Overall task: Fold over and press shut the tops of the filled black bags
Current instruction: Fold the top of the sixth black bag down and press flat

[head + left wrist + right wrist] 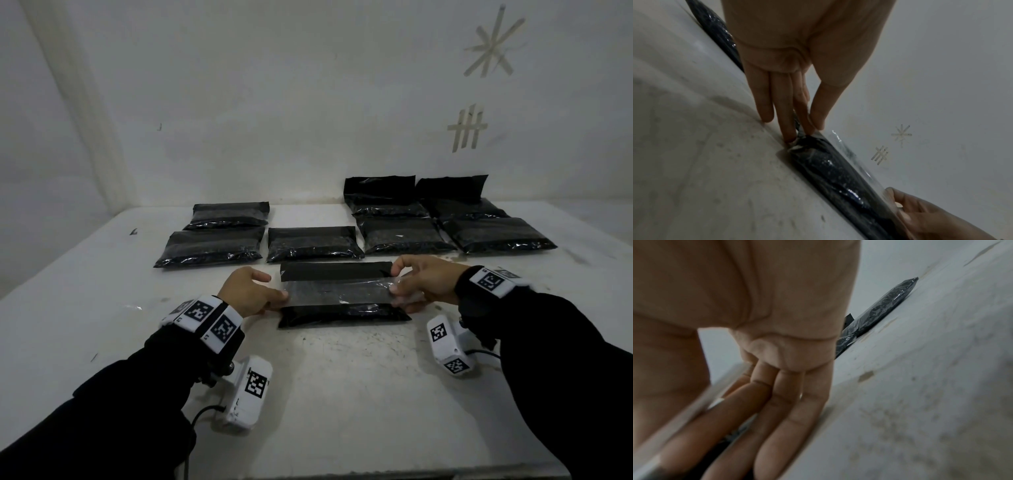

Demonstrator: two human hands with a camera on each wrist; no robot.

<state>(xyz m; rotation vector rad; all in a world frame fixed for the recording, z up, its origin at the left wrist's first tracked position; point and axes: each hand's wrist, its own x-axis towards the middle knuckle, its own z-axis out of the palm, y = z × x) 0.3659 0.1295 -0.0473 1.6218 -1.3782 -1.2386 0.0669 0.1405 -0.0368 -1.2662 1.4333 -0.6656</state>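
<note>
A filled black bag lies crosswise on the white table in front of me. Its clear top flap is lifted and bent over the bag's body. My left hand pinches the flap's left end between thumb and fingers; in the left wrist view the left hand holds that corner just above the bag. My right hand pinches the right end. In the right wrist view the right hand has its straight fingers under the blurred flap and its thumb on top.
Several more filled black bags lie flat in rows behind, such as one straight ahead. Two bags at the back right have their tops standing up against the wall. Bare table lies near me.
</note>
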